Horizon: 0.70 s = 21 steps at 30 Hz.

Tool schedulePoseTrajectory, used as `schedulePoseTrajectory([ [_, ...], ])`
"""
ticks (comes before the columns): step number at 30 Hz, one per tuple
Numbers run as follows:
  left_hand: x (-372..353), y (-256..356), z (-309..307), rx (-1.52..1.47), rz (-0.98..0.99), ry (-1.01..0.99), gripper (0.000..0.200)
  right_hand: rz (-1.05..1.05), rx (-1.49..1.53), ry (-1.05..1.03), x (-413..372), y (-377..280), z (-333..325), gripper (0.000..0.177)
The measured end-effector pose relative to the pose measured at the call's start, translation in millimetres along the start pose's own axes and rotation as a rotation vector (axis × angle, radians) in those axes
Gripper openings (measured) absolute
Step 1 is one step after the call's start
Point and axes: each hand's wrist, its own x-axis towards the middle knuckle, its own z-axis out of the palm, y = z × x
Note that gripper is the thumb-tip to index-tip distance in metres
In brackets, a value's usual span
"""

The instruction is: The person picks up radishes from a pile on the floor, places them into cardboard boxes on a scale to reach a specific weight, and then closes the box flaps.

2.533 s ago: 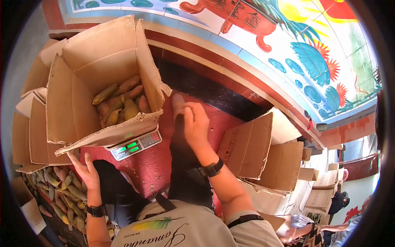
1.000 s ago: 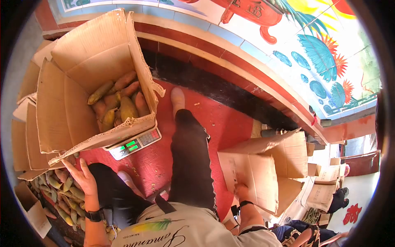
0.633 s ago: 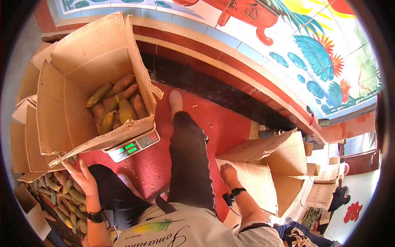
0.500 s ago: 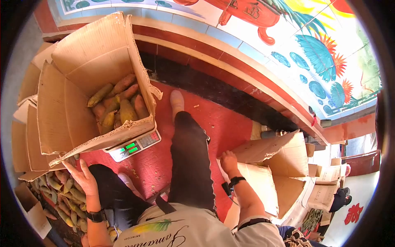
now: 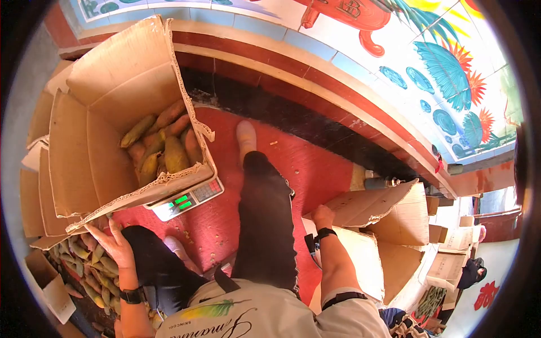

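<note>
A large cardboard box (image 5: 72, 152) stands with its flaps up on a digital scale (image 5: 208, 190), whose green figures are lit. Reddish and greenish-brown sweet potatoes (image 5: 176, 155) lie in the bottom of this box. My left hand (image 5: 117, 248) is at the lower corner of its front flap, fingers spread and fingertips right at the cardboard edge. On the other side, my right hand (image 5: 323, 217) is closed on the edge of a second open cardboard box (image 5: 394, 225). The thumb of that hand is hidden.
A heap of loose sweet potatoes (image 5: 93, 270) covers the floor at lower left, beside a small carton (image 5: 53, 290). Red matting (image 5: 214, 236) lies under my feet. A tiled ledge (image 5: 270, 62) runs along the back. More cartons (image 5: 451, 262) and a person (image 5: 472, 273) are at far right.
The view has shifted slightly. My right hand stays at the second box's edge and that box tilts little, while my left hand keeps its place at the first box's flap.
</note>
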Motion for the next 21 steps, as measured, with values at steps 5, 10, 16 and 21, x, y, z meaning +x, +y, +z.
schedulePoseTrajectory([
  [5,0.0,3.9,0.3,-0.065,-0.002,-0.002,0.070,0.033,0.003,-0.214,0.4,0.1,-22.6,0.027],
  [10,0.1,-4.0,-0.5,-0.073,-0.050,-0.012,0.070,0.098,0.066,-0.181,-13.6,8.3,-25.9,0.026],
  [16,1.6,-9.9,0.4,-0.126,-0.022,-0.013,0.071,0.043,0.022,-0.172,-69.2,31.5,4.0,0.023],
  [21,5.1,-4.3,0.4,-0.194,-0.031,-0.038,0.068,0.031,-0.052,-0.188,-138.2,70.7,32.1,0.018],
])
